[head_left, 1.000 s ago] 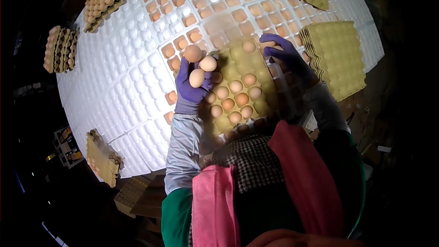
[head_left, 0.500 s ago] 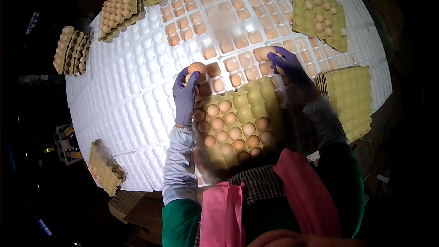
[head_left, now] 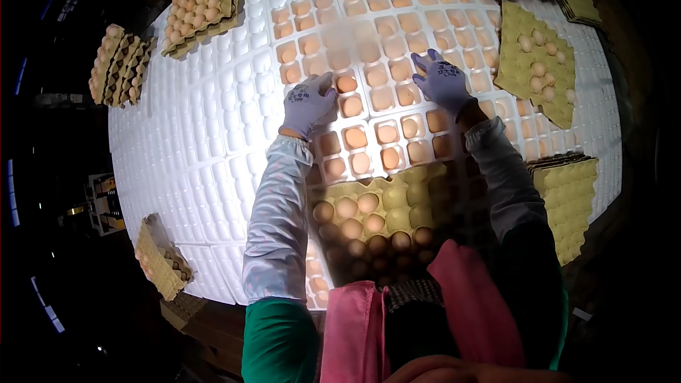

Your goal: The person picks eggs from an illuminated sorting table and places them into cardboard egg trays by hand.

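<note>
My left hand, in a purple glove, reaches down over the white foam tray, beside a brown egg in its compartment. Its fingers are bent away from view, so whether they hold an egg is hidden. To the right, my right hand, gloved alike, is low over other compartments with thumb and forefinger apart and no egg visible between them. Another egg sits in a compartment by its thumb. Nearer my body lies a yellow-green egg flat, with eggs at its left and front and bare cups at back right.
Full egg flats are stacked at the far left, with another stack beside them. On the right are a flat with several eggs and a pile of flats. A tilted flat stands at the lower left edge.
Both hands have moved forward from the near flat and lowered over the foam compartments. The eggs seen in them earlier are no longer visible in the hands. The view has shifted too.
</note>
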The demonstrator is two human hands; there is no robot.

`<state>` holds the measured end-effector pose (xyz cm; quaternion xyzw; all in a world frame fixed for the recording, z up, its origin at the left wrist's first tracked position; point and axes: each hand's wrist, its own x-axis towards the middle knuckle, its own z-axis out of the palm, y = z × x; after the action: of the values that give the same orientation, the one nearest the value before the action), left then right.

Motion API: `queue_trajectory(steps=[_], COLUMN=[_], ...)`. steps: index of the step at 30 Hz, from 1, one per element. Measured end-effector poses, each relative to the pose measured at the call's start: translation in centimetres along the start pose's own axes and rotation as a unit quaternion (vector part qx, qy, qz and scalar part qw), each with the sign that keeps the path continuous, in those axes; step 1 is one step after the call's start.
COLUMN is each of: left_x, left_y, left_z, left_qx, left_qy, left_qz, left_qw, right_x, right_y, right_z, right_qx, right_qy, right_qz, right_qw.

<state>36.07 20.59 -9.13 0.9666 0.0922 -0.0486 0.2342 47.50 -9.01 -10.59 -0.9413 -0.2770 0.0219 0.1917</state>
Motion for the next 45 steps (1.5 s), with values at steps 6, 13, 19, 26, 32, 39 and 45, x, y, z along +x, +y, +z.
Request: queue_trajectory(steps=[6,13,19,26,32,39,45], left_x=[-4.3,-13.5,-23.4,-28.0,-28.4,-33.5,-34.7], left_y=[-1.8,2.0,1.1,1.6,5.8,5.2,7.7], left_z=[5.5,-2.1,-3.7,-2.5,-2.8,-1.0,-1.0], left_qx=[0.047,-0.198,-0.155,-0.191,-0.170,-0.178,-0.204], left_qy=[0.160,-0.019,-0.029,0.064,0.026,0.024,0.055], left_qz=[0.161,0.046,0.058,-0.017,0.061,-0.031,0.001], left_qw=[0.973,0.979,0.986,0.979,0.983,0.983,0.977], right_x=[3.3,4.6,6.0,8.1,3.7,-23.0,-30.9], right_y=[-6.6,-20.4,-17.1,-5.0,-9.2,-14.7,-16.1], right_z=[2.7,6.4,8.5,8.3,2.5,-3.6,-2.0], right_qx=[0.423,0.412,0.049,-0.028,0.167,0.174,0.093], right_qy=[0.001,-0.037,0.043,0.084,-0.046,-0.229,-0.146], right_qz=[-0.064,-0.110,-0.181,-0.143,-0.036,-0.324,-0.276], right_qw=[0.904,0.904,0.981,0.986,0.984,0.901,0.945])
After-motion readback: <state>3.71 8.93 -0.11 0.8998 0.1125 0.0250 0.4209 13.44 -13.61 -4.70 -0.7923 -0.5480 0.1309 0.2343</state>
